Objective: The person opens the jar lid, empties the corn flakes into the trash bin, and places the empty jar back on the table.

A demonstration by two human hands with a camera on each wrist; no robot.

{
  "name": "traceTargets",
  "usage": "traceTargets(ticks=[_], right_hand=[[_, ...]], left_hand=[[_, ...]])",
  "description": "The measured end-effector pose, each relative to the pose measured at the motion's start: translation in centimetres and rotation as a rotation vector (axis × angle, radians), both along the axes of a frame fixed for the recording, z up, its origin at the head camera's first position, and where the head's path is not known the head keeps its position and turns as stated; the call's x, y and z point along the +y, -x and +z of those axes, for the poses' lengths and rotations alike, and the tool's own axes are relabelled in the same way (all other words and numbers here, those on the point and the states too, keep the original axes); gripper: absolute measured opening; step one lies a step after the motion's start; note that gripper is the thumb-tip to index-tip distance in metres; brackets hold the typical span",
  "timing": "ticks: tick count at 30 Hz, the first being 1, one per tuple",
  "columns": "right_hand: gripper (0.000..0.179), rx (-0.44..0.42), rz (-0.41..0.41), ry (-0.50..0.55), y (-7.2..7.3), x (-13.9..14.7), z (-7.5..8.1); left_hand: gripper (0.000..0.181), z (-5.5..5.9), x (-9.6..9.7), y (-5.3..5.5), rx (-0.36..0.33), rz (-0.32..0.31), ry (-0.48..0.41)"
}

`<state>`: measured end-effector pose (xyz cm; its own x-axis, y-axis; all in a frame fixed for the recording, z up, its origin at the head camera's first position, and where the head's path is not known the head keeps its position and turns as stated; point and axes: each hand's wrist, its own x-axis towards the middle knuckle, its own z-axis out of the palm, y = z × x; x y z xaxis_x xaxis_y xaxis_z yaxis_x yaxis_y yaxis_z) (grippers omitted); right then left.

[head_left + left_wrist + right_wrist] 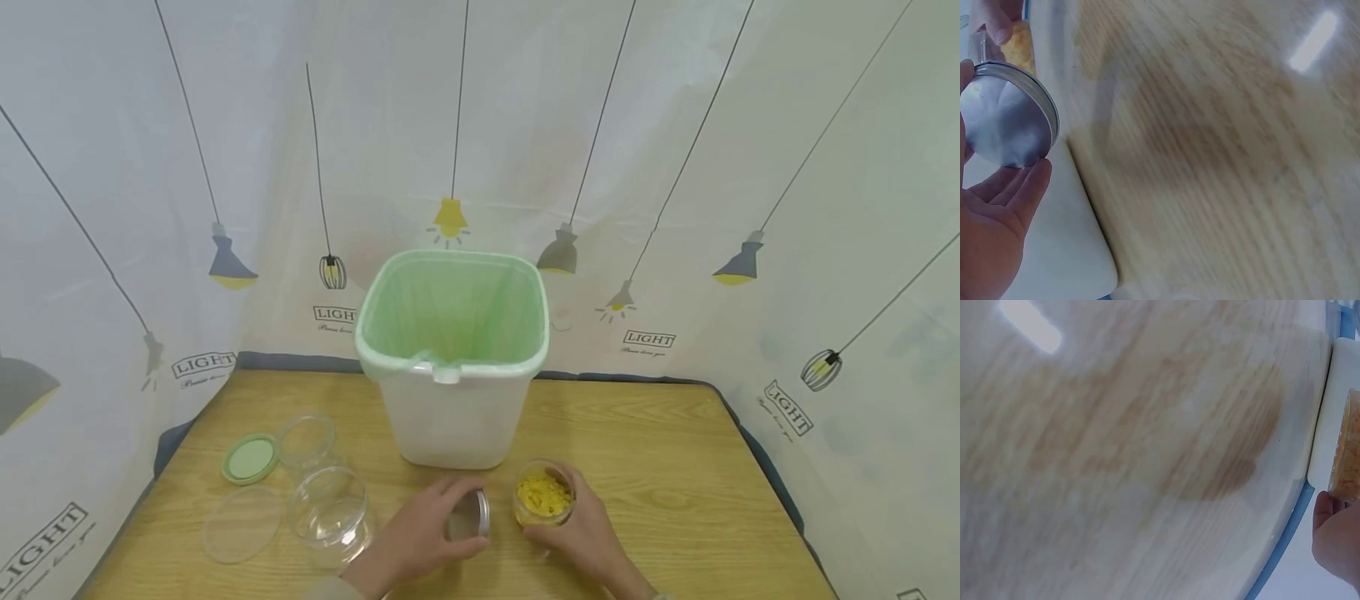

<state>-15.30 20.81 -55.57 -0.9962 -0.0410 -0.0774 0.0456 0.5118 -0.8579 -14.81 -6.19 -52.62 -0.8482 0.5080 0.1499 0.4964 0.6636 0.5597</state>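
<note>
Gripped at its rim by my left hand (426, 527) is a round silver metal lid (468, 515), tilted on edge. The left wrist view shows the flat face of the lid (1007, 119) between thumb and fingers. My right hand (583, 527) holds a clear jar (522, 510) of crumbly yellow pieces (543, 495), its mouth uncovered. Lid and jar are apart, side by side in front of a white bin. At the right wrist view's edge, part of the jar (1346, 450) shows above the fingers.
A white bin (457, 425) with a pale green liner (450, 308) stands at the table's back. To the left are a clear container (330, 508), a smaller clear cup (306, 442), a green-rimmed lid (251, 458) and a clear disc (242, 525). A printed curtain surrounds the wooden table (675, 483).
</note>
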Motion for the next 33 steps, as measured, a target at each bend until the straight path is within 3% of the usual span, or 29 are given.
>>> traceTargets(ticks=[9, 19, 27, 33], right_hand=[[0.104, -0.014, -0.011, -0.006, 0.1, 0.1, -0.2], [0.103, -0.025, -0.017, 0.004, 0.2, 0.1, -0.1], [0.101, -0.019, -0.028, 0.007, 0.1, 0.1, 0.1], [0.101, -0.012, -0.034, 0.003, 0.1, 0.2, -0.2]], left_hand=[[0.071, -1.4, -0.6, 0.1, -0.105, 0.035, -0.058], [0.082, -2.3, -1.2, 0.3, -0.258, 0.012, -0.137], [0.091, -2.0, -1.4, 0.7, -0.263, -0.085, -0.128], [0.091, -2.6, -1.7, 0.7, -0.258, -0.064, -0.081]])
